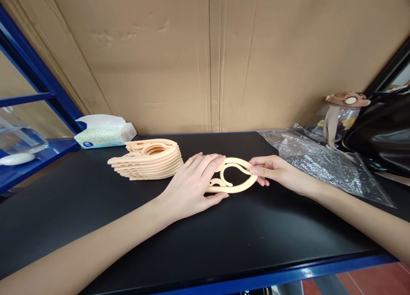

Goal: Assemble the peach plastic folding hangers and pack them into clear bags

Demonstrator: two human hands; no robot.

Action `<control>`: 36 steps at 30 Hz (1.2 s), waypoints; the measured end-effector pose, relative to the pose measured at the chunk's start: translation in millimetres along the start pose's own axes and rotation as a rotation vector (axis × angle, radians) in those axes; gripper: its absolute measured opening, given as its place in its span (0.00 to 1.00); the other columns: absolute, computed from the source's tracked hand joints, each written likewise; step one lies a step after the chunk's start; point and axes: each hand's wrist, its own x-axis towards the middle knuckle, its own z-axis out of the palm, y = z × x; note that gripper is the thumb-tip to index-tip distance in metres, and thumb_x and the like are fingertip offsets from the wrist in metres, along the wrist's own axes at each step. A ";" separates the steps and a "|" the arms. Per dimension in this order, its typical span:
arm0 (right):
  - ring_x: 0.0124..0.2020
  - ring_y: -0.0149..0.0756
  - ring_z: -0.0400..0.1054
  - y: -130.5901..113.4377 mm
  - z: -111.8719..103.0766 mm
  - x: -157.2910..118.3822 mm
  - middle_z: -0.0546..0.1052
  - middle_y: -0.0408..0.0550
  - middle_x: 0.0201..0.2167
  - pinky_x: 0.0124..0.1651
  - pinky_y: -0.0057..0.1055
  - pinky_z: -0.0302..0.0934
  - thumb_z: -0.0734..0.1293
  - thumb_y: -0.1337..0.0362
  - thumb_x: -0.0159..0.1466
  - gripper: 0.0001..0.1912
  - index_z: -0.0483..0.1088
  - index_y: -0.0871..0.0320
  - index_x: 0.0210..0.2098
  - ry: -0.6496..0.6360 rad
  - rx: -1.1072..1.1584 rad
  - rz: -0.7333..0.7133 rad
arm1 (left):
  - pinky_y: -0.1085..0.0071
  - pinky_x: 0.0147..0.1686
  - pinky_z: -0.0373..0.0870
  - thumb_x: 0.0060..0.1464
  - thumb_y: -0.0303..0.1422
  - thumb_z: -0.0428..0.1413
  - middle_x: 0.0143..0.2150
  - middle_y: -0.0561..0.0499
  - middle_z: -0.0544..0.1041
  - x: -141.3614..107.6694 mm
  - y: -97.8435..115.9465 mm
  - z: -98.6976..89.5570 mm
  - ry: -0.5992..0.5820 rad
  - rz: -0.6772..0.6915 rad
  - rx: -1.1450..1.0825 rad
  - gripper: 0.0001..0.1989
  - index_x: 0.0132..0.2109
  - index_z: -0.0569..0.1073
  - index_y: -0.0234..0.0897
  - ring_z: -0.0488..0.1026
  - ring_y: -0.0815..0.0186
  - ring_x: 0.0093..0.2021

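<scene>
A cream plastic folding hanger (pixel 238 189) lies low over the black table, between both hands. My left hand (pixel 192 186) covers its left end, fingers over the top and thumb along the lower edge. The rounded right end is pinched between the thumb and fingers of my right hand (pixel 272 171). Inside the outer frame a curved hook piece shows. Just left of my left hand stands a stack of several similar cream hangers (pixel 150 167).
A tissue pack (pixel 104 135) sits at the back left beside a blue metal frame (pixel 64 111). Crumpled clear plastic (pixel 314 158) lies at the right, near a strapped bottle (pixel 344 115) and a black bag (pixel 381 132). Cardboard (pixel 179 64) stands behind the table (pixel 205 252).
</scene>
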 end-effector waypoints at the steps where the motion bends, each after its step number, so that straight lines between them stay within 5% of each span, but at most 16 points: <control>1: 0.22 0.26 0.57 -0.6 0.6 -0.2 0.65 0.39 0.19 0.27 0.27 0.53 0.64 0.50 0.63 0.18 0.69 0.60 0.35 -0.005 -0.005 0.000 | 0.54 0.61 0.57 0.55 0.43 0.57 0.59 0.43 0.67 -0.2 0.1 0.3 0.001 0.004 0.002 0.32 0.61 0.55 0.36 0.66 0.54 0.57; 11: 0.23 0.27 0.63 -4.6 5.8 -2.8 0.71 0.40 0.21 0.29 0.27 0.59 0.66 0.50 0.61 0.17 0.69 0.60 0.34 -0.115 0.014 -0.007 | 0.56 0.57 0.64 0.54 0.39 0.57 0.59 0.38 0.67 -1.8 7.0 -4.7 -0.025 0.107 0.037 0.32 0.61 0.56 0.31 0.66 0.51 0.57; 17: 0.28 0.31 0.67 -4.7 12.2 0.4 0.76 0.49 0.30 0.30 0.29 0.60 0.55 0.47 0.68 0.23 0.66 0.61 0.44 -0.135 0.051 -0.073 | 0.55 0.56 0.63 0.59 0.35 0.51 0.60 0.38 0.66 7.7 1.6 -35.8 0.056 0.139 0.200 0.26 0.62 0.57 0.31 0.64 0.50 0.58; 22: 0.27 0.29 0.65 -5.3 11.4 8.8 0.75 0.47 0.30 0.27 0.27 0.56 0.51 0.46 0.69 0.25 0.63 0.59 0.51 -0.195 -0.063 -0.027 | 0.59 0.52 0.66 0.56 0.41 0.54 0.56 0.41 0.68 9.8 -23.6 -75.7 0.061 -0.007 0.219 0.27 0.59 0.61 0.32 0.67 0.54 0.53; 27: 0.24 0.27 0.61 -14.0 11.3 18.3 0.69 0.39 0.26 0.27 0.26 0.55 0.59 0.53 0.67 0.17 0.65 0.55 0.50 -0.277 -0.329 0.007 | 0.58 0.51 0.67 0.58 0.46 0.53 0.52 0.49 0.70 -8.4 -67.8 -103.0 -0.010 -0.166 0.113 0.25 0.59 0.64 0.39 0.68 0.59 0.51; 33: 0.20 0.27 0.57 -4.8 33.5 27.8 0.62 0.35 0.18 0.30 0.27 0.51 0.60 0.59 0.66 0.11 0.68 0.55 0.46 -0.010 -0.793 -0.199 | 0.56 0.49 0.69 0.53 0.52 0.55 0.53 0.53 0.73 -35.1 -103.1 -111.9 -0.063 -0.356 -0.018 0.28 0.57 0.67 0.45 0.71 0.58 0.50; 36: 0.22 0.28 0.61 -2.3 35.6 23.5 0.65 0.37 0.20 0.30 0.27 0.52 0.59 0.60 0.67 0.13 0.69 0.54 0.48 -0.029 -0.843 -0.217 | 0.52 0.49 0.67 0.55 0.53 0.52 0.55 0.52 0.72 -40.6 -106.8 -112.3 -0.083 -0.353 -0.008 0.28 0.58 0.67 0.44 0.69 0.56 0.52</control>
